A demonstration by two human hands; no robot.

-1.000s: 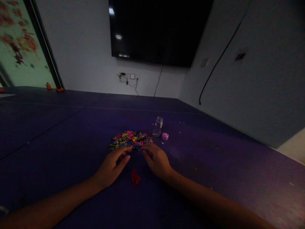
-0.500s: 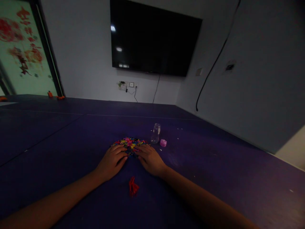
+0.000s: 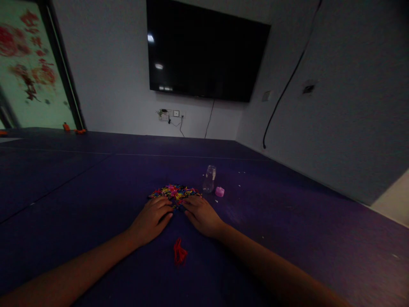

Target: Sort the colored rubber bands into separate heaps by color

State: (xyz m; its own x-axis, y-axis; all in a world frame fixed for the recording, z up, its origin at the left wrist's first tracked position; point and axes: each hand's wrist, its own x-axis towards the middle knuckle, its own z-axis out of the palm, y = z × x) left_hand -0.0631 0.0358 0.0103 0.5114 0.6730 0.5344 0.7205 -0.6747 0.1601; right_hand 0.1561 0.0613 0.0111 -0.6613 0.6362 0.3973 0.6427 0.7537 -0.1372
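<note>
A pile of small, many-coloured bands (image 3: 174, 192), which look like hair elastics, lies on the purple surface. My left hand (image 3: 154, 218) rests at its near left edge, fingers stretched out and touching it. On the near right edge lies my right hand (image 3: 202, 215), its fingers also extended over the bands. Neither hand grips anything that I can see, though the fingers cover part of the pile. Between my forearms sits a separate red bunch (image 3: 180, 252) of the same sort of bands, apart from both hands.
Beyond my right hand stand a clear bottle (image 3: 209, 179) without a cap and a pink cap (image 3: 219, 191). White scraps dot the purple mat (image 3: 271, 200). A television (image 3: 207, 51) hangs on the far wall, and a black cable (image 3: 284, 89) runs down the right wall.
My hands stay almost where they were on the pile, with only a slight shift of the left fingers. The view has moved very slightly.
</note>
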